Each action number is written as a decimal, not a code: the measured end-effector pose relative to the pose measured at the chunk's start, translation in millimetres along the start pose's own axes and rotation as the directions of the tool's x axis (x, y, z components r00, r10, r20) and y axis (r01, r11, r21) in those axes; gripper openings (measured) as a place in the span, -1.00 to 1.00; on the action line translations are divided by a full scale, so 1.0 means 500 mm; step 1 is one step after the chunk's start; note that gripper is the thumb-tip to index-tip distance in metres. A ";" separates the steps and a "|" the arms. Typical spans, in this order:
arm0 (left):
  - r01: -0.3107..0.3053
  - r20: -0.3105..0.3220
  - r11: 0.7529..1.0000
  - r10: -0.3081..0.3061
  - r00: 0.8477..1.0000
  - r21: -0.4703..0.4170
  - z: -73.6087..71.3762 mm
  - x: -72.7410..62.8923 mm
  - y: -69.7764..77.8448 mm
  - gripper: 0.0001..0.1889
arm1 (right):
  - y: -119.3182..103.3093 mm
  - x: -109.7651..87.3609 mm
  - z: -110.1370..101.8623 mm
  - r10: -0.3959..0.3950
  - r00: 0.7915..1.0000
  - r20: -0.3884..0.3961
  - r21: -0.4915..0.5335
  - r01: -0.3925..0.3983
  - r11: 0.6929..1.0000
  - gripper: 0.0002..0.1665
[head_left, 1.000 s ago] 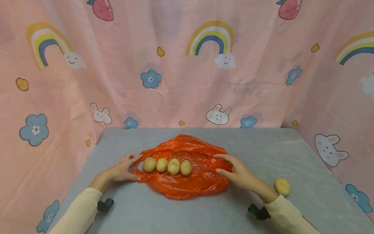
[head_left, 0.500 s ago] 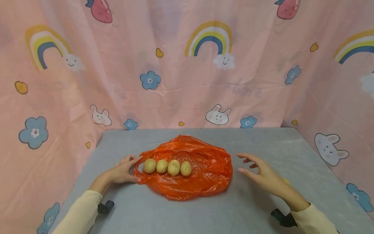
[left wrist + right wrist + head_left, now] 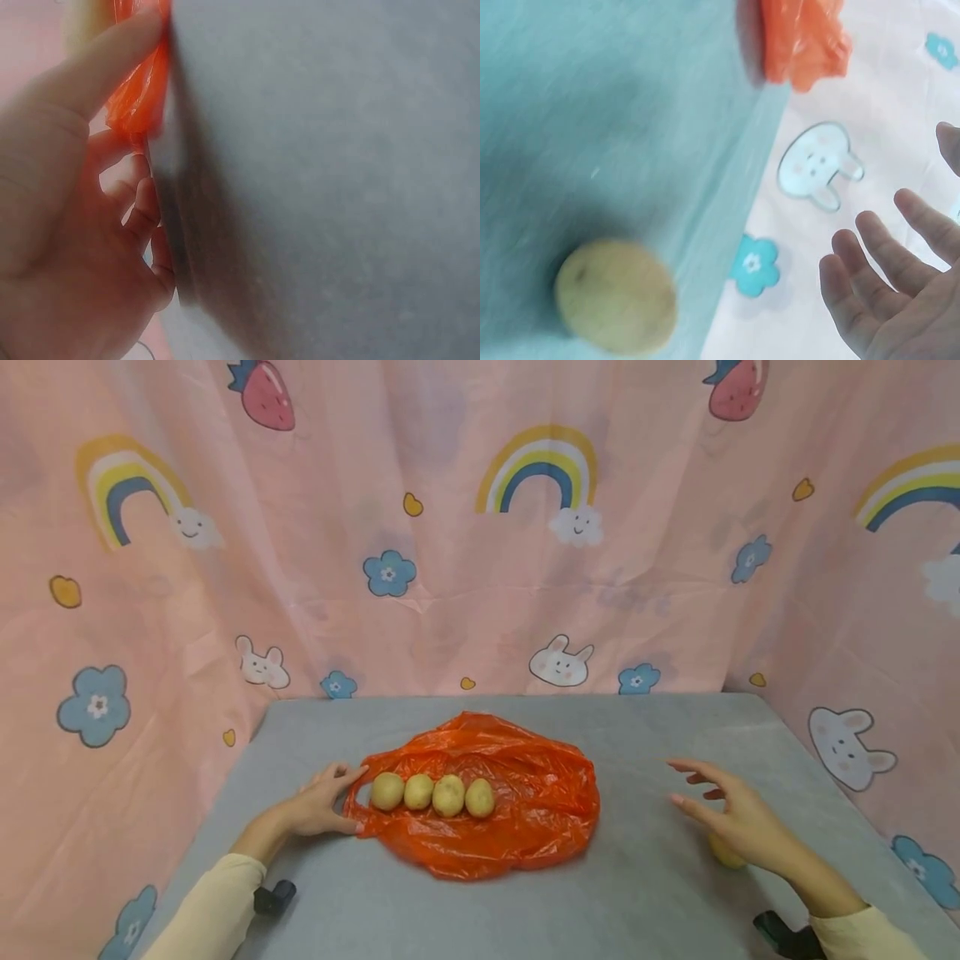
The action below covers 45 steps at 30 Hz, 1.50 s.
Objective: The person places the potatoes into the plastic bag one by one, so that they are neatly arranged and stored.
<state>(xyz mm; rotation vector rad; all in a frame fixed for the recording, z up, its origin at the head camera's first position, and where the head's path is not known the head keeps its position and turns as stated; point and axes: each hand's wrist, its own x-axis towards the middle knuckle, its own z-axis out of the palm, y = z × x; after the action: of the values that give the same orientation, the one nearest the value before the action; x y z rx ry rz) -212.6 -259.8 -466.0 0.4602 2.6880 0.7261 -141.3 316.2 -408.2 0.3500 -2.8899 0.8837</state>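
Note:
Several potatoes (image 3: 448, 797) lie in a row on an orange plastic bag (image 3: 540, 827) spread on the table. At the bag's left end, my left hand (image 3: 318, 802) touches the edge with thumb and index finger spread apart. The left wrist view shows the thumb against the orange plastic (image 3: 142, 90) and the index fingertip at its lower corner. My right hand (image 3: 738, 822) hovers right of the bag, holding nothing, fingers spread and slightly bent. Partly hidden behind it in the head view, a single potato (image 3: 726, 853) rests on the table; the right wrist view shows this potato (image 3: 616, 297) whole.
The grey table (image 3: 465, 918) is bordered at the back and sides by a pink curtain (image 3: 450, 635) printed with rainbows, rabbits and flowers. A dark wrist device (image 3: 275, 898) sits at the left wrist, another dark device (image 3: 787, 935) at the right.
My right hand has left the bag's right end and moved rightward over to the single potato. My left hand and the row of potatoes have stayed in place.

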 end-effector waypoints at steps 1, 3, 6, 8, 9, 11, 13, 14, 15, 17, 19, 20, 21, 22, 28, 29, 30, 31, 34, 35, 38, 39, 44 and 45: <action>-0.001 0.001 1.000 0.002 1.000 -0.002 0.001 0.000 -0.001 0.01 | 0.009 -0.003 -0.003 0.000 1.000 -0.005 -0.010 0.000 1.000 -0.40; -0.010 -0.001 1.000 0.010 1.000 -0.002 0.002 0.001 -0.001 0.01 | 0.028 -0.008 -0.008 -0.002 1.000 -0.015 -0.020 0.002 1.000 -0.42; -0.011 -0.006 1.000 0.011 1.000 -0.001 0.003 0.001 -0.002 0.01 | 0.054 -0.016 -0.012 -0.008 1.000 -0.027 -0.033 0.007 0.999 -0.45; -0.008 -0.007 1.000 0.008 1.000 -0.001 0.003 0.001 -0.001 0.01 | 0.069 -0.021 -0.012 -0.008 0.999 -0.033 -0.036 0.007 0.999 -0.45; -0.009 -0.007 1.000 0.009 1.000 0.002 0.003 0.000 0.000 0.01 | 0.076 -0.023 -0.013 -0.005 0.999 -0.033 -0.040 0.004 0.999 -0.45; -0.009 -0.008 1.000 0.009 1.000 0.000 0.003 -0.001 0.001 0.02 | 0.089 -0.029 -0.013 0.007 1.000 -0.018 -0.031 -0.007 1.000 -0.44; -0.013 -0.008 1.000 0.013 1.000 -0.003 0.004 -0.001 0.002 0.01 | 0.102 -0.035 -0.014 0.024 1.000 0.004 -0.027 -0.024 0.999 -0.43; -0.019 -0.009 1.000 0.019 1.000 0.000 0.004 -0.001 0.002 0.01 | 0.108 -0.038 -0.014 0.035 0.999 0.020 -0.023 -0.034 0.999 -0.42; -0.021 -0.009 1.000 0.021 1.000 0.001 0.004 0.001 0.002 0.01 | 0.113 -0.041 -0.015 0.045 0.998 0.034 -0.016 -0.044 0.999 -0.42; -0.022 -0.012 1.000 0.022 1.000 0.004 0.005 0.003 0.002 0.01 | 0.125 -0.046 -0.015 0.059 0.997 0.056 -0.020 -0.058 0.998 -0.40; -0.029 -0.015 1.000 0.029 0.999 0.010 0.006 0.004 0.002 0.01 | 0.137 -0.050 -0.016 0.068 0.994 0.086 -0.024 -0.066 0.998 -0.39; -0.029 -0.018 1.000 0.029 0.999 0.009 0.006 0.005 0.001 0.01 | 0.143 -0.052 -0.016 0.070 0.992 0.103 -0.022 -0.068 0.997 -0.38; -0.027 -0.017 1.000 0.028 0.999 0.007 0.007 0.005 0.001 0.01 | 0.149 -0.054 -0.015 0.069 0.991 0.118 -0.019 -0.067 0.998 -0.37; -0.028 -0.018 1.000 0.028 0.999 0.008 0.007 0.004 0.002 0.01 | 0.155 -0.056 -0.015 0.070 0.988 0.136 -0.015 -0.069 0.998 -0.37; -0.017 -0.014 1.000 0.017 1.000 0.000 0.005 0.002 0.004 0.02 | 0.189 -0.065 -0.008 0.030 0.976 0.217 0.076 -0.047 0.996 -0.34; -0.010 -0.013 1.000 0.010 1.000 -0.003 0.004 0.001 0.004 0.02 | 0.193 -0.066 -0.006 0.014 0.976 0.218 0.096 -0.036 0.995 -0.33; -0.010 -0.013 1.000 0.010 1.000 -0.007 0.003 0.001 0.005 0.02 | 0.197 -0.066 -0.005 -0.003 0.976 0.218 0.117 -0.023 0.993 -0.33; -0.010 -0.016 1.000 0.010 1.000 -0.009 0.001 0.001 0.005 0.02 | 0.200 -0.066 -0.003 -0.016 0.976 0.215 0.134 -0.014 0.991 -0.32; -0.011 -0.016 1.000 0.011 1.000 -0.009 -0.001 0.002 0.004 0.01 | 0.206 -0.066 0.000 -0.045 0.975 0.216 0.168 0.009 0.986 -0.31; -0.011 -0.016 1.000 0.011 1.000 -0.010 -0.001 0.003 0.004 0.01 | 0.207 -0.066 0.001 -0.051 0.974 0.220 0.175 0.012 0.984 -0.31; -0.012 -0.011 1.000 0.012 1.000 -0.001 0.001 0.006 0.002 0.00 | 0.211 -0.068 0.002 -0.066 0.970 0.235 0.187 0.022 0.982 -0.30; -0.007 -0.009 1.000 0.007 1.000 -0.003 0.001 0.007 0.000 0.00 | 0.212 -0.069 0.003 -0.069 0.969 0.239 0.188 0.023 0.982 -0.31; 0.015 -0.004 1.000 -0.015 1.000 -0.017 0.002 0.003 -0.003 0.00 | 0.215 -0.068 0.006 -0.076 0.966 0.247 0.182 0.031 0.983 -0.36; 0.018 -0.003 1.000 -0.018 1.000 -0.018 0.003 0.003 -0.003 0.00 | 0.216 -0.067 0.006 -0.080 0.963 0.257 0.185 0.033 0.982 -0.37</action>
<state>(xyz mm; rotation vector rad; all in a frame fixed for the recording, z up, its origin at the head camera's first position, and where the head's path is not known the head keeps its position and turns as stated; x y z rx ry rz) -213.5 -260.1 -468.2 0.4298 2.6823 0.7461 -135.5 408.2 -474.3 0.6073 -3.0232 1.1743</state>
